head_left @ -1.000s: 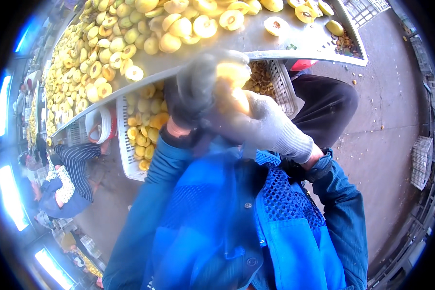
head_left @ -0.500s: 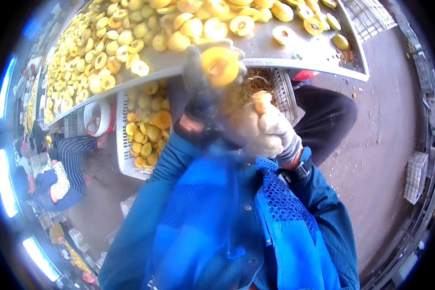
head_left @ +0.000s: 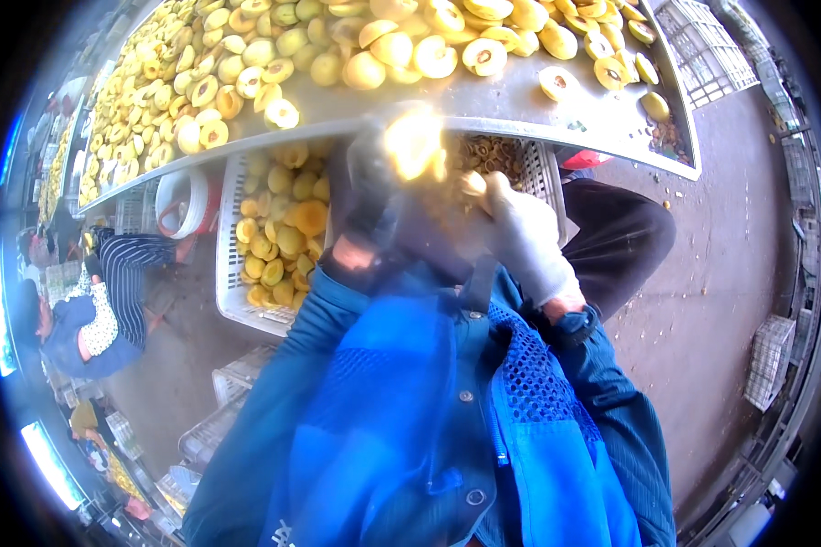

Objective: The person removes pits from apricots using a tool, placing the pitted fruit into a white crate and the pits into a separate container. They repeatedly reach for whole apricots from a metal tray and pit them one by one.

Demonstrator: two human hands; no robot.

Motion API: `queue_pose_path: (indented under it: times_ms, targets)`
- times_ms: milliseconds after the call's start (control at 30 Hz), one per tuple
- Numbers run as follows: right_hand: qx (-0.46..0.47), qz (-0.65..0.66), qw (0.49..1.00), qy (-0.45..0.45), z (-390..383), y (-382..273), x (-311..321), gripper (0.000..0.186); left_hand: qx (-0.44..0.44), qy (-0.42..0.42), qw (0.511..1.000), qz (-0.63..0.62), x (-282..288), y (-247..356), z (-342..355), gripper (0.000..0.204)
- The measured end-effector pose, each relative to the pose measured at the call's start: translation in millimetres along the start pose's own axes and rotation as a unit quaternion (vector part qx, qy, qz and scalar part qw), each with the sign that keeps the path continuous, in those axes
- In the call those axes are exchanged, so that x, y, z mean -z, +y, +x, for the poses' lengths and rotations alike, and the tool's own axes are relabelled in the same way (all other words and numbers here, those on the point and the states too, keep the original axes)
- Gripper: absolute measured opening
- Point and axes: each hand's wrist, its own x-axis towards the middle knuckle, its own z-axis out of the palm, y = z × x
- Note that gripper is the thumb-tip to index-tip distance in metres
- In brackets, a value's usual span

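Upper centre: my left hand (head_left: 372, 175), closed round a fruit (head_left: 414, 144); my right hand (head_left: 524, 221), curled, its hold too blurred to tell.

The right hand (head_left: 520, 225) has moved nearer the table (head_left: 511, 102).
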Motion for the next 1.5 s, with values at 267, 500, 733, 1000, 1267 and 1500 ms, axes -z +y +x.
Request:
queue_pose_path:
  times_ms: [267,500,733,1000,1267,1500]
  targets:
    - [-0.099,0.030,0.995,0.004,-36.9,62.1,-34.5,0.015,-0.152,0.122,0.907,0.374,111.4,-19.4,-24.0,0.041]
    - [-0.132,0.058,0.984,-0.100,-57.5,70.3,-32.5,0.022,-0.298,0.032,0.790,0.535,78.3,-0.5,24.7,0.027]
    - [-0.178,0.096,0.977,-0.069,-71.5,86.5,-33.8,0.029,-0.248,-0.284,0.835,0.400,-92.2,-83.3,149.0,0.047]
    - [-0.338,0.397,0.852,0.057,-59.4,87.9,25.1,0.015,0.014,-0.430,0.843,0.323,-136.9,-125.5,192.3,0.048]
    - [-0.304,0.567,0.724,0.248,13.9,65.0,41.7,0.021,-0.042,-0.345,0.893,0.288,-103.0,-20.1,94.4,0.035]
    - [-0.256,0.518,0.803,0.145,13.5,14.6,7.9,0.023,0.031,-0.044,0.998,-0.022,-67.1,-9.2,16.2,0.065]
